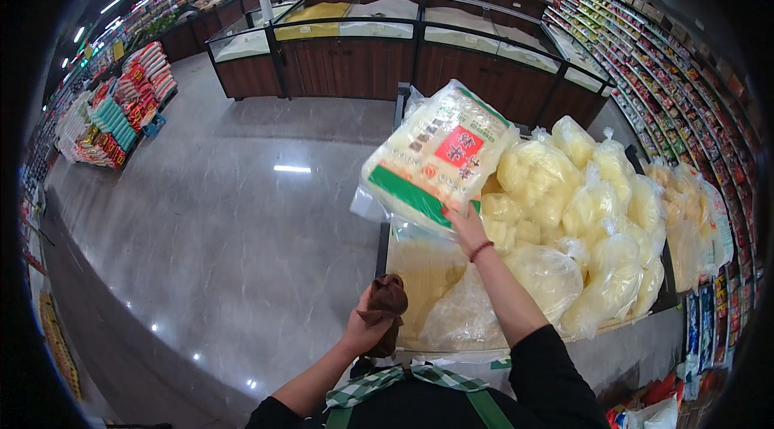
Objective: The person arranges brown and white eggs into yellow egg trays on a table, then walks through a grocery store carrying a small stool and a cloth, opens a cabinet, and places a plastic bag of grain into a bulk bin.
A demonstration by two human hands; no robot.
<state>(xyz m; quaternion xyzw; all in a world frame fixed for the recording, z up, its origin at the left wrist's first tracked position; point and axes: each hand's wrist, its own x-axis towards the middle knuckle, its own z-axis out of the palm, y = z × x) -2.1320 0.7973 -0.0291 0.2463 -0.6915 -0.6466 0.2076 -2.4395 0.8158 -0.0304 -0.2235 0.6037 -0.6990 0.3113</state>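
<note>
My right hand [467,228], a red bead bracelet at its wrist, grips the near edge of a large printed plastic package [438,157] with green bands and a red square. The package lies tilted over the far left part of a display table, and part of it reaches past the table's left edge. My left hand [367,323] holds a bunched dark brown cloth [386,308] beside the table's near left corner. Tied clear bags of pale yellow food [538,178] are heaped to the right of the package. A loose clear plastic bag [462,314] lies on the bare wooden tabletop [417,269] between my arms.
Glass-fronted bulk bins [375,30] on dark wood cabinets stand ahead. Stacked sacks [124,105] are on the grey tiled floor [242,199] at the left. Packed shelves [671,60] curve along the right. More bagged goods [686,217] hang or stand beyond the table's right edge.
</note>
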